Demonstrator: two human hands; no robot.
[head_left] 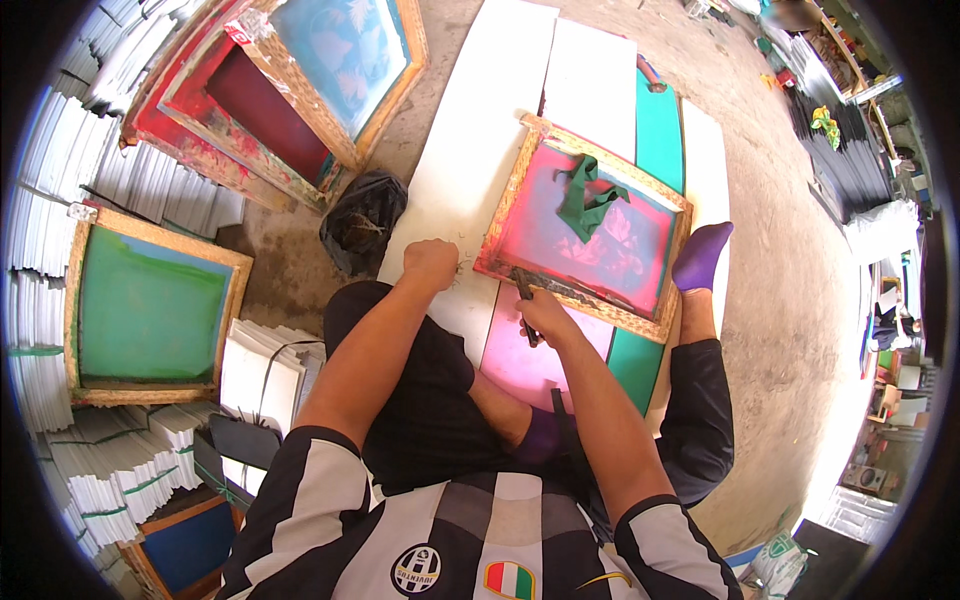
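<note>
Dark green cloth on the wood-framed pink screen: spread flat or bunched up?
Bunched up: the dark green cloth lies in narrow, creased folds, leaving most of the wood-framed pink screen uncovered.

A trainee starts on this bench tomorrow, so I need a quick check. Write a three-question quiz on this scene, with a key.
1. Which hand grips the dark tool at the near side of the wood-framed pink screen?

2. What colour is the loose cloth lying on that screen?
a) purple
b) green
c) white

3. Fill in the missing word: in the picture, the black plastic bag is to the ____ of the pink screen.

Key:
1. The right hand.
2. b
3. left
</note>
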